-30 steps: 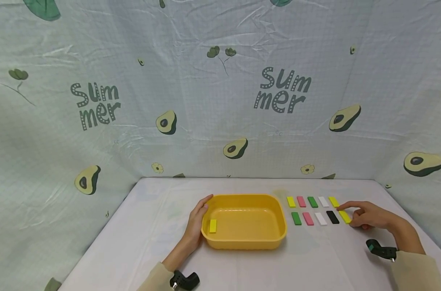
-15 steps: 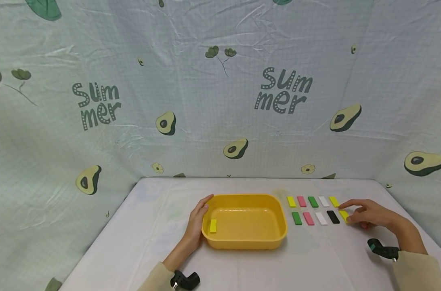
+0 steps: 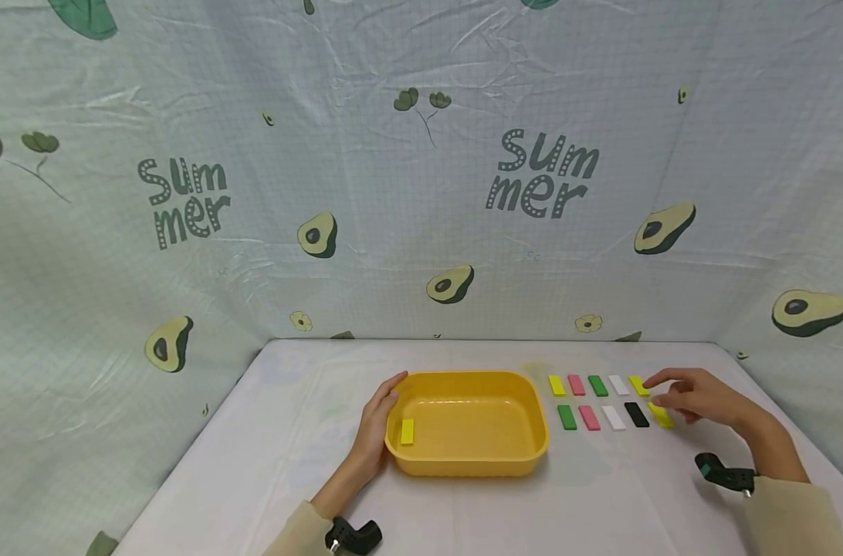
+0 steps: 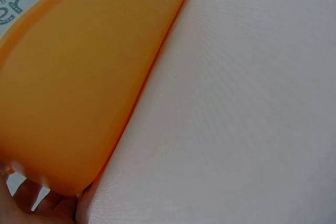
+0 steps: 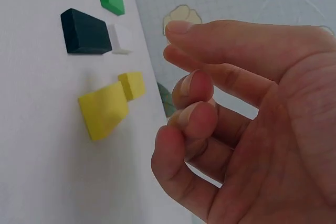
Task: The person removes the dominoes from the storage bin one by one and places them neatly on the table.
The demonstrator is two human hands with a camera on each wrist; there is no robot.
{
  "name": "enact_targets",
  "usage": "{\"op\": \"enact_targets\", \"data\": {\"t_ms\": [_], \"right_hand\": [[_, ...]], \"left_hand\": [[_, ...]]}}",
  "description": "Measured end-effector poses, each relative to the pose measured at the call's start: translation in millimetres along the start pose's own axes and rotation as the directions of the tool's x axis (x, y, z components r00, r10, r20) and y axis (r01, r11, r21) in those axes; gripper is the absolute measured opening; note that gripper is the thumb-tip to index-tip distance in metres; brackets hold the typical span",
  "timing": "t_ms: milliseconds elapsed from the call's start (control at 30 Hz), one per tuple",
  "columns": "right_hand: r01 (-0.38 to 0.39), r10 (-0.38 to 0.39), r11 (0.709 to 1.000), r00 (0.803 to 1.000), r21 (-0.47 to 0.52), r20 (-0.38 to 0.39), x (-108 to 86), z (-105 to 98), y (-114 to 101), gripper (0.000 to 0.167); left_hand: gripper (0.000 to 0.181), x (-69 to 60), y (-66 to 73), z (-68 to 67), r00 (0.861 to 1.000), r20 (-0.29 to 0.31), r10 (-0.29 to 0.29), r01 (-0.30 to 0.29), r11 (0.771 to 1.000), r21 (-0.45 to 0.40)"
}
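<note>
My left hand (image 3: 374, 423) grips the left side of a yellow plastic tray (image 3: 466, 468), thumb at the rim; its fingers (image 4: 50, 205) meet the end wall in the left wrist view. Inside the tray lies one yellow block (image 3: 407, 432). At the right, my right hand (image 3: 702, 398) hovers over the end of two rows of small blocks, fingers loosely bent and holding nothing. Nearest to it are a far yellow block (image 3: 638, 384) and a near yellow block (image 3: 661, 415), partly covered by the hand in the head view. Both yellow blocks show apart from the fingers in the right wrist view.
Left of the right hand lie a black block (image 3: 636, 415), white blocks (image 3: 613, 418), pink blocks (image 3: 589, 418), green blocks (image 3: 567, 417) and another yellow block (image 3: 556, 385). A printed curtain (image 3: 373, 170) stands behind the white table (image 3: 310, 417).
My right hand has lifted off the near yellow block and shifted slightly back and left. The left hand and tray have stayed put.
</note>
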State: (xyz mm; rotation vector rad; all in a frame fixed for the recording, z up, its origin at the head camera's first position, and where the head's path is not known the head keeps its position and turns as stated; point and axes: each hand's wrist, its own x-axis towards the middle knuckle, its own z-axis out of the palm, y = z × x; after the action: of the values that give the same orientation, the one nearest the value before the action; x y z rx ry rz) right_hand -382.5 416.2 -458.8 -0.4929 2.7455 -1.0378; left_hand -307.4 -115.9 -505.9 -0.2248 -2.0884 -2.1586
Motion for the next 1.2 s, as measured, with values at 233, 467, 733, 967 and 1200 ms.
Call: {"op": "enact_targets", "data": {"t_ms": [233,467,733,967,1200], "right_hand": [[0.016,-0.017,1.000,1.000,-0.022,-0.026,-3.0,0,-13,0.044],[0.046,-0.048,0.998,0.998,-0.050,-0.039,-5.7,2,-27,0.041],[0.056,-0.060,0.995,0.997,-0.079,-0.055,-6.6,5,-41,0.038],[0.061,-0.070,0.991,0.995,-0.115,-0.069,-8.3,9,-54,0.037],[0.093,-0.100,0.990,0.993,-0.102,-0.066,-7.4,12,-63,0.037]], "left_hand": [[0.049,-1.0,-0.2,-1.3,1.000,0.009,0.002,-0.002,1.000,-0.011],[0.049,-1.7,-0.9,-2.2,1.000,0.011,-0.001,0.001,1.000,-0.012],[0.048,-1.2,-1.4,-3.6,1.000,0.014,-0.005,0.005,1.000,-0.005],[0.049,-1.7,-1.9,-4.6,1.000,0.010,-0.003,0.003,1.000,-0.009],[0.048,-1.4,-3.1,-5.4,1.000,0.015,0.000,0.000,1.000,0.006]]}}
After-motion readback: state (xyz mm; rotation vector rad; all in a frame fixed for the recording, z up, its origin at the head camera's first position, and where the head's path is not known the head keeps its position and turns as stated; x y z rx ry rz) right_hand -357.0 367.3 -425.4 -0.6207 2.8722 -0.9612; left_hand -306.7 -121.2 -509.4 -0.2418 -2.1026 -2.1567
